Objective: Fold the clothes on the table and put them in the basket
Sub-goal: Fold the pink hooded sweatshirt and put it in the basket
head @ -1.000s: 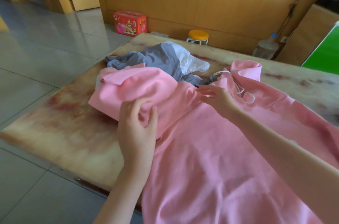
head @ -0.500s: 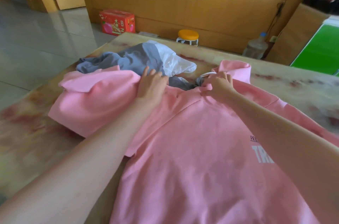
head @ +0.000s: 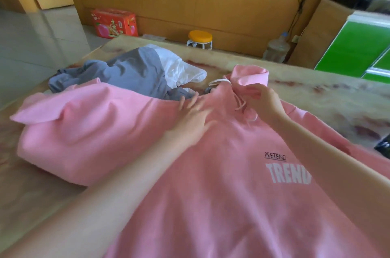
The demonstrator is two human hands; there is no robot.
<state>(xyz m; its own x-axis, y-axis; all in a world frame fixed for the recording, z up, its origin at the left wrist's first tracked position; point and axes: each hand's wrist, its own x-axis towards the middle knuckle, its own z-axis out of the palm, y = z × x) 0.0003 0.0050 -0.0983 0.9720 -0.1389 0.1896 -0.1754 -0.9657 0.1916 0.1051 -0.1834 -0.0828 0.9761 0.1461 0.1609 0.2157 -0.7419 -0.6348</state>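
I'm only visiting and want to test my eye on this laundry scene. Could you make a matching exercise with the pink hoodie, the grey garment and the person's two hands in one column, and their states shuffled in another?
1. pink hoodie
2. grey garment
3. left hand
4. right hand

A. crumpled in a heap beyond the hoodie
B. fingers straight, resting flat on pink fabric
C. pinching a fold of pink fabric
D. spread out, printed front up

Pairs: 1-D, 2-A, 3-B, 4-C
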